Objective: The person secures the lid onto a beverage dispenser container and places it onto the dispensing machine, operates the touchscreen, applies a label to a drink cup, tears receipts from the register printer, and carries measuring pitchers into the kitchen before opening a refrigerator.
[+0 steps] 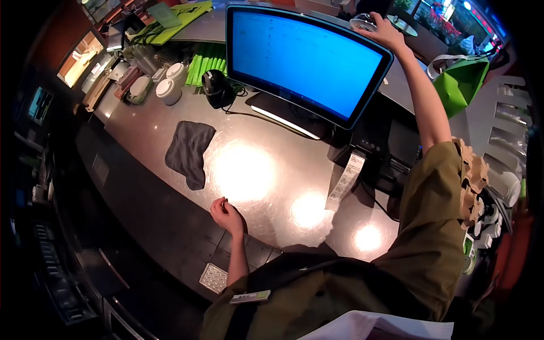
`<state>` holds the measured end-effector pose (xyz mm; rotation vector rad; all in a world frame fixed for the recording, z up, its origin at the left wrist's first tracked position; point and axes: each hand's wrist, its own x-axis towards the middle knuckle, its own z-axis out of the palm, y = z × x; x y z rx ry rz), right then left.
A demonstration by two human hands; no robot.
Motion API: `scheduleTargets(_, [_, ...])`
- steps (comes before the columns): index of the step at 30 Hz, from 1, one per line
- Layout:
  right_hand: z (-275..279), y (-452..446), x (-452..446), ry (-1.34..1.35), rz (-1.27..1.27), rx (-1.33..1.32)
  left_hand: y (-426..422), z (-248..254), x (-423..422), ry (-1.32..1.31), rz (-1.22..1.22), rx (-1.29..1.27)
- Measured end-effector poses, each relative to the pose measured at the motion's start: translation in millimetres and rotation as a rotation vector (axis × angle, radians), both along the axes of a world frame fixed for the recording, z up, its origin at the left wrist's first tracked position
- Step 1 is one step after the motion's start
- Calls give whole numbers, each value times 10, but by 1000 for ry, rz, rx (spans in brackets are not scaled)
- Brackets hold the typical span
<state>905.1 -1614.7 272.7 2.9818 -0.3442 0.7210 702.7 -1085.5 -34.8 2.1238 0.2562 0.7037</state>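
1. At the bench's [266,127] near edge, towards its left part, a crumpled dark grey cloth [191,152] lies flat, beyond the left hand [229,219].
2. Right of the bare middle, a black printer [371,136] stands with a printed paper strip [347,177] hanging out towards the near edge.
3. Farther in, a black scanner [216,88] stands upright just beside the monitor's [306,63] left end, with a cable running along the monitor's base.
4. Towards the bench's far left corner are white-lidded cups [168,90] and, nearer the monitor, a row of green packets [206,65].
5. The wide monitor stands between the person's body and the clear container [362,22]; the right arm reaches round its right end. A green bag [462,85] is to the right of that arm.
6. The left hand is at the near edge, apart from the cloth. Its fingers are curled, thumb close to the forefinger; whether they pinch anything, I cannot tell.
7. Farthest, the right hand [388,35] holds the clear container behind the monitor's far right corner, thumb and fingers parted around its side. Its contents are too small to tell.
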Motion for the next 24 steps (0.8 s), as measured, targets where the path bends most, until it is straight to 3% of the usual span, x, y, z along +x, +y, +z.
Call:
scheduleTargets(2, [-6, -223, 101, 19, 158, 9, -11, -17, 2, 5, -11, -16])
scheduleTargets(5, [-25, -348, 114, 45, 289, 247, 13, -19, 13, 15, -15, 31])
scheduleTargets(9, [-13, -346, 76, 40, 373, 232, -8, -29, 5, 6, 7, 17])
scheduleTargets(14, [759, 519, -599, -806, 170, 196, 11, -55, 46, 5, 36, -53])
scheduleTargets(15, [813, 863, -752, -971, 174, 217, 7, -45, 46, 12, 43, -21])
scheduleTargets(16, [752, 1120, -806, -1106, 361, 120, -4, -40, 38, 22, 48, 10])
scheduleTargets(19, [-58, 1843, -952, -723, 764, -83, -10, -22, 25, 44, 51, 29])
scheduleTargets(21, [-780, 2285, -1119, -266, 765, -190, -21, -19, 15, 31, 36, 46])
scheduleTargets(23, [-1357, 2329, -1128, -94, 753, -193, -17, -12, -6, 27, 24, 43])
scheduleTargets(24, [-1355, 2323, -1165, -137, 693, -190, -14, -8, -22, 25, 18, 39])
